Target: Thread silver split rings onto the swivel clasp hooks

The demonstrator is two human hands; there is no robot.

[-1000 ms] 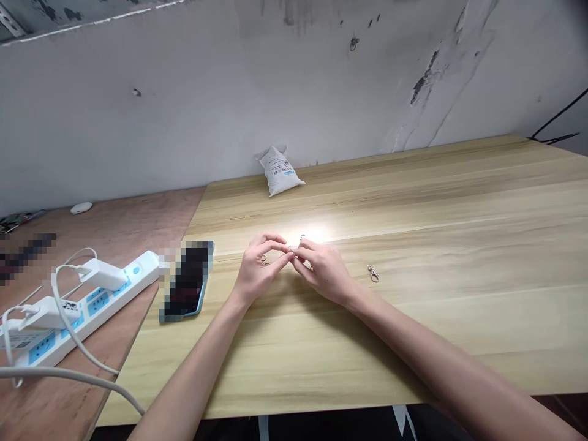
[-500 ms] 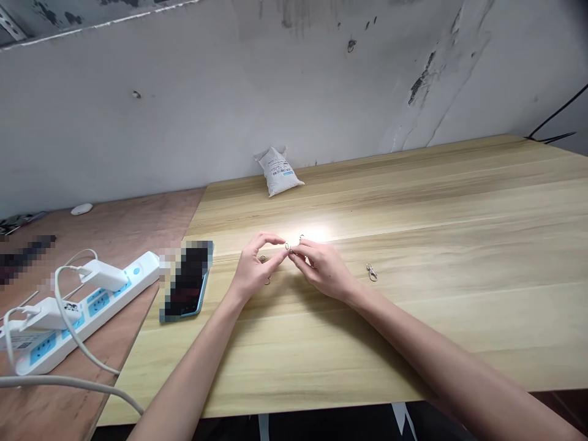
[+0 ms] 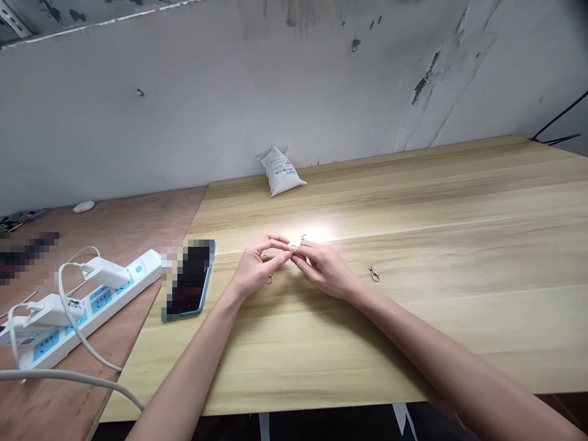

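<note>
A small metal key ring (image 3: 293,248) is held up between the fingertips of both hands, over the middle of the wooden table. My left hand (image 3: 254,264) pinches it from the left, with thumb and fingertips nearly meeting. From the right, my right hand (image 3: 325,268) grips it between thumb and forefinger; whatever else lies inside that grip is hidden. Just beyond the right fingers lies a small metal piece (image 3: 304,237). Another metal ring (image 3: 269,279) rests below my left hand, and part of one more shows behind its thumb. A silver swivel clasp (image 3: 374,272) lies to the right.
A phone (image 3: 190,278) with a blue edge lies left of my hands. Farther left, a white power strip (image 3: 92,312) with chargers and cables sits on a reddish board. Near the wall stands a white plastic packet (image 3: 282,173).
The ring between my fingertips has turned and now shows a rounder, fuller outline. Both hands stay in almost the same place; the whole view has shifted slightly.
</note>
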